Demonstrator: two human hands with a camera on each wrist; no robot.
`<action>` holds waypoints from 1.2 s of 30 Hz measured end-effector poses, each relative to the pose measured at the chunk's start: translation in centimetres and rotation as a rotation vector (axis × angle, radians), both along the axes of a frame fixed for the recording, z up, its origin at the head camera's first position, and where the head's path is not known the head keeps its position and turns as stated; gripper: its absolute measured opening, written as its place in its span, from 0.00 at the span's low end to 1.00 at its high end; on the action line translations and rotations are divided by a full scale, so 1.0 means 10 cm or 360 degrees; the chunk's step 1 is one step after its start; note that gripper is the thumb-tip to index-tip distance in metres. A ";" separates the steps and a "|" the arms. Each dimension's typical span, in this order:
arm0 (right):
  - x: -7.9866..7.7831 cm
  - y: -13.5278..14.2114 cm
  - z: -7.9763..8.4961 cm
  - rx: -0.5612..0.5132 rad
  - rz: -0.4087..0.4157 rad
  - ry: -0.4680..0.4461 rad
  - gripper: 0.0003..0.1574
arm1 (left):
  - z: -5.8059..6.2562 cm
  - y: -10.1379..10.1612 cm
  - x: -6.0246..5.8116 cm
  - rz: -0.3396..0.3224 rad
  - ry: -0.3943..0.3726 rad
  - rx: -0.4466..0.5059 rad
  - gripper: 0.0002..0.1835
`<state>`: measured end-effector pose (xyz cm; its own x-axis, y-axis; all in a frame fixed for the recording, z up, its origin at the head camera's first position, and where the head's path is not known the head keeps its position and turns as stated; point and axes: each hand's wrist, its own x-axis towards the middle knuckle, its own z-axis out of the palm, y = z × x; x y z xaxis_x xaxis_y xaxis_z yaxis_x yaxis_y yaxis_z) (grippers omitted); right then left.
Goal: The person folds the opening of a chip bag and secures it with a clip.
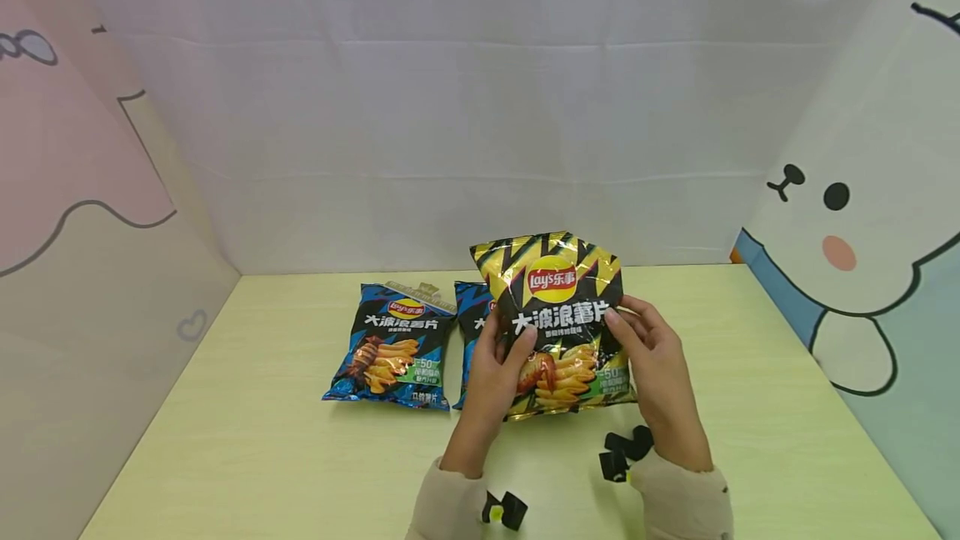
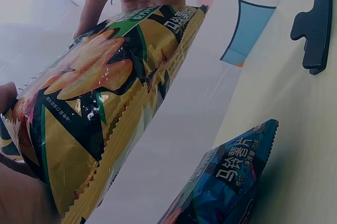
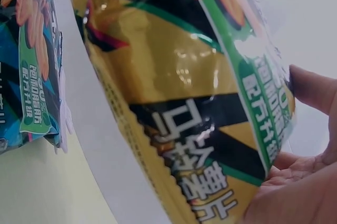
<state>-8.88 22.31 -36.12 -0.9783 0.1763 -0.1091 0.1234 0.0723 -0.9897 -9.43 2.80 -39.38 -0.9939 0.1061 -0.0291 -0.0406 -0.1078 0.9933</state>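
Both hands hold a yellow-and-black bag of potato chips upright above the table. My left hand grips its left side, thumb across the front. At the right side my right hand grips it, thumb on the front. The bag's crimped bottom edge shows in the left wrist view. Left of it, a blue bag of potato chips lies on the table. A second blue bag of potato chips is partly hidden behind the yellow bag and my left hand.
Near my right wrist a black clip lies on the table. A pale beige clip-like piece sits at the upper edge of the left blue bag. A white cloth wall stands behind, with cartoon-printed panels on both sides.
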 end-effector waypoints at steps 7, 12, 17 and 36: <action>0.00 0.02 -0.02 -0.0056 -0.0055 0.0045 0.32 | -0.02 -0.01 0.00 -0.0044 0.0043 -0.0007 0.44; -0.01 0.01 -0.03 -0.0122 -0.0108 0.0075 0.30 | -0.02 -0.02 0.00 -0.0070 0.0057 -0.0035 0.42; -0.02 0.01 -0.03 -0.0151 -0.0169 0.0065 0.30 | -0.02 -0.03 0.00 -0.0134 0.0070 0.0003 0.41; -0.03 0.00 -0.04 -0.0150 -0.0246 0.0028 0.25 | -0.05 -0.06 -0.01 -0.0185 0.0056 -0.0068 0.39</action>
